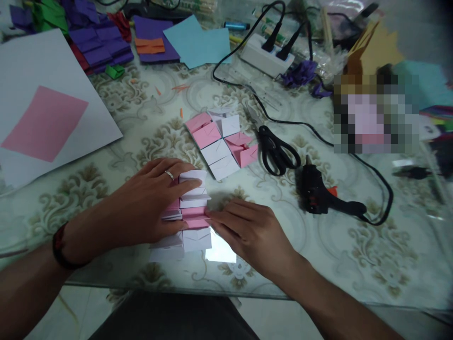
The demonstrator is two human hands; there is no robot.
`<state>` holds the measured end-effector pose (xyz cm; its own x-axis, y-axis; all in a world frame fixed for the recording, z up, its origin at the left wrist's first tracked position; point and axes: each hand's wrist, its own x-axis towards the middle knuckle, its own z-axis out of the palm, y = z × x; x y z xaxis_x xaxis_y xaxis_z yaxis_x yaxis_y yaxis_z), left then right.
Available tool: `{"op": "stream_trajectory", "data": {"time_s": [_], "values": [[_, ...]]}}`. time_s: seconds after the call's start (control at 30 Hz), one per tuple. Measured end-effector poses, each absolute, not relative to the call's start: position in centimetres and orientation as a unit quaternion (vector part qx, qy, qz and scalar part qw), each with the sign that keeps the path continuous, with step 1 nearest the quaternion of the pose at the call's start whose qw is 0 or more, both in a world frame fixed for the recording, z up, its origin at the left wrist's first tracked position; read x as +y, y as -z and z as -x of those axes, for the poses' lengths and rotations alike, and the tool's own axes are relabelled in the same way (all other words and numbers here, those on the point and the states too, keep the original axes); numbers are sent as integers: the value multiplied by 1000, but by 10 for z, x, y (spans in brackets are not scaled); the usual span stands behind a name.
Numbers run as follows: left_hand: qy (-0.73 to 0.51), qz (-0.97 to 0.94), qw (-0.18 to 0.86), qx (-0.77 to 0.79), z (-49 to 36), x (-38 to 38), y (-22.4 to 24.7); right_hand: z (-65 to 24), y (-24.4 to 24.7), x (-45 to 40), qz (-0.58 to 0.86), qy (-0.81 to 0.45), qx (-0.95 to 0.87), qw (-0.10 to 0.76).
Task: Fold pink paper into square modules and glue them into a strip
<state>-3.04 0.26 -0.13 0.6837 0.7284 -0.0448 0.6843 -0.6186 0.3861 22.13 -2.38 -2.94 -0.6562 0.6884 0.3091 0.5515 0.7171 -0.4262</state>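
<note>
A folded paper piece of pink and white sections point(196, 240) lies near the table's front edge. My left hand point(155, 203) rests over its left side, fingers spread, with a ring on one finger. At the right edge of the pink section, my right hand point(247, 226) pinches the paper between closed fingertips. Just behind it lies a second folded pink and white paper piece point(220, 158). Black-handled scissors point(278, 148) are beside that piece, and a black glue gun point(318, 193) lies to the right of my right hand.
White sheet point(95, 118) with a pink square point(46, 125) at left. Purple folded papers point(102, 45) and light blue sheets point(201, 42) lie at the back. A black cable runs from a white power strip point(265, 55) across the right side. Table front edge point(148, 289) is close.
</note>
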Motion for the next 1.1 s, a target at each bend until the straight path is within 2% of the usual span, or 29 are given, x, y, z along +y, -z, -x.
{"op": "stream_trajectory", "data": {"time_s": [0.2,0.73,0.97,1.1], "values": [[-54,-896,184,400,30,2,0,-220,30,-24,350,-158,-893,233],[-51,-886,180,424,26,-2,-2,-222,26,-18,391,-303,-842,217],[-105,-853,230,457,30,-2,-8,-230,9,-8,406,-376,-819,150],[-91,-821,234,514,31,-2,-4,-232,6,-6,385,-412,-808,168]]}}
